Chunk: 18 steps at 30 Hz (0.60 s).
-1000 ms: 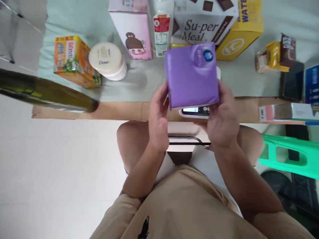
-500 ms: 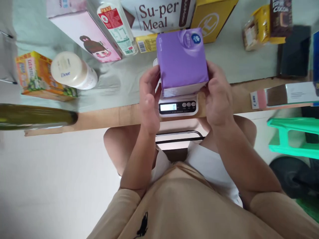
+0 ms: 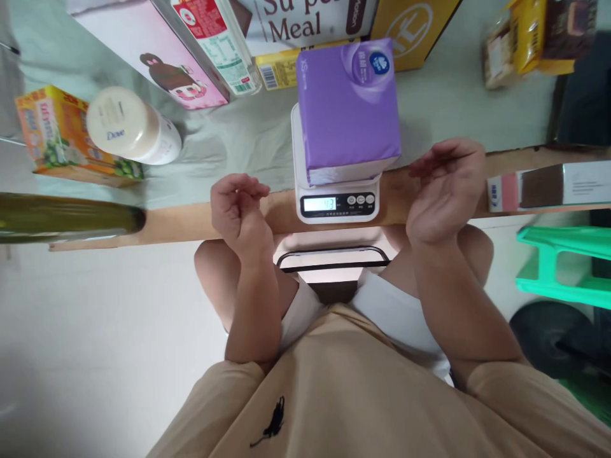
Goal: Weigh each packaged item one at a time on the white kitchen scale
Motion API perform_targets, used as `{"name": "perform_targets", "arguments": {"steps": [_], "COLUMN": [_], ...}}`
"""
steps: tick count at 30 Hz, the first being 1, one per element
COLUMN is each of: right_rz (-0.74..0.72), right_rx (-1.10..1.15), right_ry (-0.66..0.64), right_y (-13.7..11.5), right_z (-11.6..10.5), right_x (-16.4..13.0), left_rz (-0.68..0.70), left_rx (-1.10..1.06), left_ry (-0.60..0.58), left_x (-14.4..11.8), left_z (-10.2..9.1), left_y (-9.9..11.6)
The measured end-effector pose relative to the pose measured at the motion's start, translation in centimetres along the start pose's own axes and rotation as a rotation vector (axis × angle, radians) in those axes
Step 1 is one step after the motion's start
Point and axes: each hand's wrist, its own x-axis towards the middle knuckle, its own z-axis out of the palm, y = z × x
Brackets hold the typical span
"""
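Note:
A purple tissue pack [image 3: 348, 111] rests on a white kitchen scale [image 3: 340, 216], whose lit display shows what looks like 43. To the left of the scale, apart from it, my left hand [image 3: 242, 213] hangs with loosely curled fingers and holds nothing. My right hand [image 3: 446, 191] is on the other side, palm turned inward, fingers bent but open and empty. Neither hand touches the pack. Most of the scale's platform is hidden under the pack.
Behind stand a pink box [image 3: 157, 57], a milk-like bottle [image 3: 222, 48], a Su-per Meal package [image 3: 305, 25] and a yellow box [image 3: 410, 32]. At left are a Dove jar [image 3: 133, 127], an orange box [image 3: 71, 140] and a green bottle [image 3: 67, 218]. A green stool [image 3: 548, 261] stands at right.
Both hands have let go of the tissue pack and moved apart, left and right. The pack now sits on the scale, and its display has gone from 0 to about 43.

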Motion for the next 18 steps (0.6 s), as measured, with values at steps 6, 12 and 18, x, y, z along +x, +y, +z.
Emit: {"name": "perform_targets", "arguments": {"steps": [6,12,18], "right_rz": [0.008,0.085,0.009], "right_rx": [-0.006,-0.088,-0.144], "right_ry": [-0.089,-0.109,-0.126], "right_y": [0.45,0.43,0.72], "right_z": [-0.43,-0.43,-0.35], "right_x": [-0.4,-0.74,-0.9], "left_rz": [0.051,0.01,0.028], "left_rx": [-0.05,-0.018,0.015], "left_ry": [-0.044,-0.045,-0.076], "left_x": [0.03,-0.36,-0.24], "left_z": [0.11,0.13,-0.09], "left_y": [0.0,0.54,-0.41]}}
